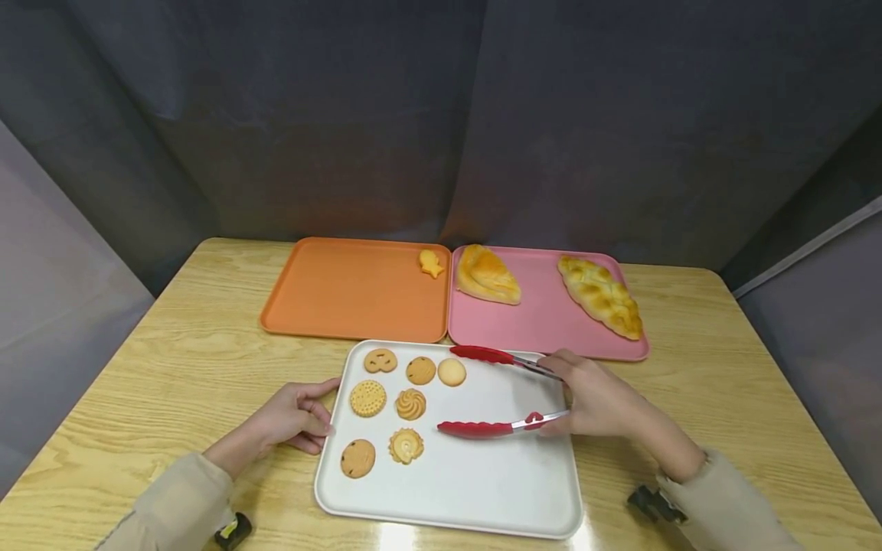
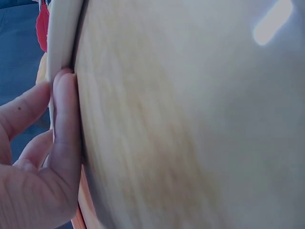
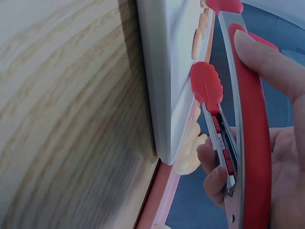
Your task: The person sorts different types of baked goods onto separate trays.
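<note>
Seven cookies (image 1: 389, 404) are laid out on the white tray (image 1: 482, 490), grouped toward its 9 to 11 o'clock part. Red-tipped tongs (image 1: 506, 390) are gripped at their hinge end by the right hand (image 1: 596, 398), fingers and thumb curled round the two arms; the tongs are spread wide, one tip held near the tray's 12 o'clock edge and the other above its middle, just beside the nearest cookies. No cookie is seen between the tips. The tray's 9 o'clock edge is touched by the left hand (image 1: 292, 419), whose fingertips (image 2: 64, 95) are pressed against the rim, the fingers loosely bent and nothing enclosed by them.

At 12 o'clock from the white tray, two further trays are set side by side on the wooden surface (image 1: 172, 367): an orange tray (image 1: 331, 298) carrying a small fish-shaped biscuit (image 1: 431, 262), and a pink tray (image 1: 544, 321) on which a folded pastry (image 1: 486, 274) and a braided loaf (image 1: 601, 295) are placed well apart.
</note>
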The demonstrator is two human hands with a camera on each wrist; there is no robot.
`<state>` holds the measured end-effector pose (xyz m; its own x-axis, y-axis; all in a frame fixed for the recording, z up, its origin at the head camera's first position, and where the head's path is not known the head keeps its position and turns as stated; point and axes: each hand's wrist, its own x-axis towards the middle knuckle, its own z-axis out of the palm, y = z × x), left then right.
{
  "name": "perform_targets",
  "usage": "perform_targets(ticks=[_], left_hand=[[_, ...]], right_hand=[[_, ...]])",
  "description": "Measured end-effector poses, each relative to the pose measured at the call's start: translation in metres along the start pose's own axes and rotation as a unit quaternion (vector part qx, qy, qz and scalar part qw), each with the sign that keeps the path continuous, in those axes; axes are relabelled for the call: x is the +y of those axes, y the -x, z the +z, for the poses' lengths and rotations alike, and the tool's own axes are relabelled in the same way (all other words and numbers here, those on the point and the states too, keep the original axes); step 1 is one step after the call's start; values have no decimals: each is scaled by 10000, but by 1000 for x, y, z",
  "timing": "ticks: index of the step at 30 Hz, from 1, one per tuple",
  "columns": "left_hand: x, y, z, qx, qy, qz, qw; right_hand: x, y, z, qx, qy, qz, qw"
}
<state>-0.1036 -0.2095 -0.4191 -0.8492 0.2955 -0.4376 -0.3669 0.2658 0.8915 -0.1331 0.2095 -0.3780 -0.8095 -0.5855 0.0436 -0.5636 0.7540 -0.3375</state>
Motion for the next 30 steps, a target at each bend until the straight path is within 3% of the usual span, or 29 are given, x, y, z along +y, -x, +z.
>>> perform_targets(ticks=[5, 13, 21, 30], left_hand=[[0, 0, -1, -5, -15, 10, 10000], [-1, 1, -1, 52, -27, -41, 10000], [-1, 0, 0, 16, -21, 37, 10000], [-3, -1, 0, 60, -45, 2, 10000]], right_hand=[[2, -1, 2, 239, 30, -39, 9997], [4, -1, 3, 144, -80, 19, 9999], [3, -1, 3, 350, -29, -284, 9990], [1, -3, 3, 521, 23, -262, 9983]])
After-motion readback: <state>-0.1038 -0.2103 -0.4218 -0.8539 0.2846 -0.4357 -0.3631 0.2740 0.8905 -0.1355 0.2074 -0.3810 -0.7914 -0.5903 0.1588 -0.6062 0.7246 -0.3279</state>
